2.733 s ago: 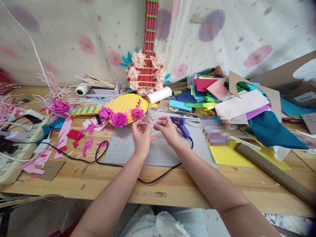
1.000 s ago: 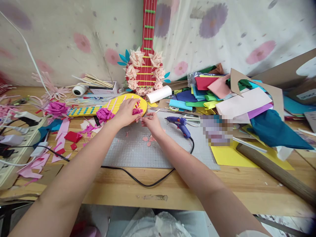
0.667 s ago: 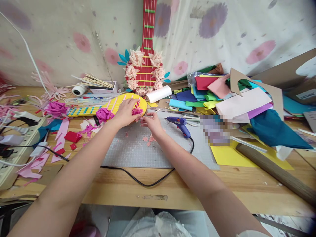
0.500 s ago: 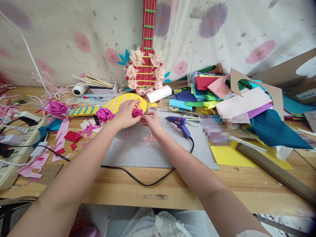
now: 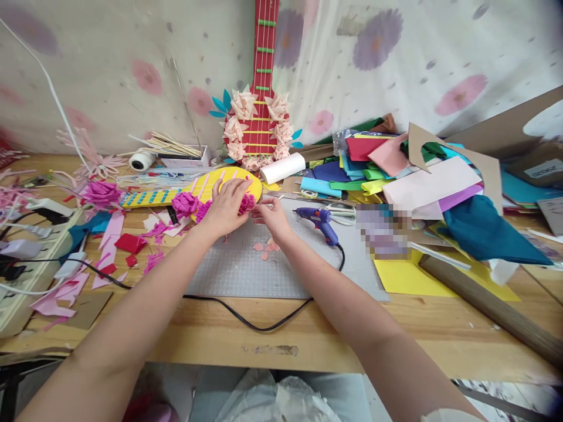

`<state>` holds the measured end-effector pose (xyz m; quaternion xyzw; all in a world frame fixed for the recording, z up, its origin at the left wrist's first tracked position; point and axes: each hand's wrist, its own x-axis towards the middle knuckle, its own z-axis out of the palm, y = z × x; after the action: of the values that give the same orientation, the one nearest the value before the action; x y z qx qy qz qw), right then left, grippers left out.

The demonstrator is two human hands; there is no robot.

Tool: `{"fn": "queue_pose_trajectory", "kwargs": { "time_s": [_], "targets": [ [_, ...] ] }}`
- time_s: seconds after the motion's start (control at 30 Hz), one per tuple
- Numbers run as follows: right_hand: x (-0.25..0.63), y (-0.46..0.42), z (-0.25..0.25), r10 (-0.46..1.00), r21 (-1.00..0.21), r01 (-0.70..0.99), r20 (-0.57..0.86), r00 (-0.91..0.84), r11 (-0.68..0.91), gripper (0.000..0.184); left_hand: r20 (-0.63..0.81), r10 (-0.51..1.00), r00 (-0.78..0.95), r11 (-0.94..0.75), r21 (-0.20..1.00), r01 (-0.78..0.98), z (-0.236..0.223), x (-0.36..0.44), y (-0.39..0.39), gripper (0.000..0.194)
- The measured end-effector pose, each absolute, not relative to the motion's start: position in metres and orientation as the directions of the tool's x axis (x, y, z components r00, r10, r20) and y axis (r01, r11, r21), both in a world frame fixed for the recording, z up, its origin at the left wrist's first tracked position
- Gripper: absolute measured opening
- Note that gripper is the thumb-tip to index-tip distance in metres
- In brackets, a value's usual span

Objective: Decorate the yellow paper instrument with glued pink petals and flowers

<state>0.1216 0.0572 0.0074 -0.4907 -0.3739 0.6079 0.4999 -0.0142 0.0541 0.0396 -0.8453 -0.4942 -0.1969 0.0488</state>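
A yellow toy guitar lies on the grey cutting mat, with pink and blue strips across it. Magenta crepe-paper flowers line its near edge. My left hand curves over the guitar's rounded end, fingers and thumb closed about a magenta paper flower there. Just right of that flower, my right hand has its fingertips pinched together at the guitar's edge; what they hold is too small to make out. Some pale pink petals lie on the mat below my hands.
A blue glue gun lies right of my right hand, its black cord looping along the table's front. Scissors lie beside it. Behind stands a red flowered guitar. Coloured paper piles up at right; a power strip is at left.
My left hand has shifted slightly, its fingers flatter and lower over the guitar's end, uncovering more magenta flower to its left. My right hand stays almost in place.
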Motion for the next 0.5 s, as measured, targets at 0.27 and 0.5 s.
{"fn": "queue_pose_trajectory", "kwargs": {
  "time_s": [0.27, 0.5],
  "targets": [
    [0.1214, 0.0571, 0.0096, 0.977, -0.947, -0.243, -0.212, -0.022, -0.211, 0.021, 0.385, 0.800, 0.461, -0.518, 0.053, 0.854, 0.0383, -0.0117, 0.0543, 0.070],
    [0.1230, 0.0575, 0.0144, 0.975, -0.957, -0.191, -0.221, -0.014, -0.220, 0.021, 0.373, 0.798, 0.472, -0.526, 0.052, 0.849, 0.0400, -0.0135, 0.0585, 0.068]
  ]
}}
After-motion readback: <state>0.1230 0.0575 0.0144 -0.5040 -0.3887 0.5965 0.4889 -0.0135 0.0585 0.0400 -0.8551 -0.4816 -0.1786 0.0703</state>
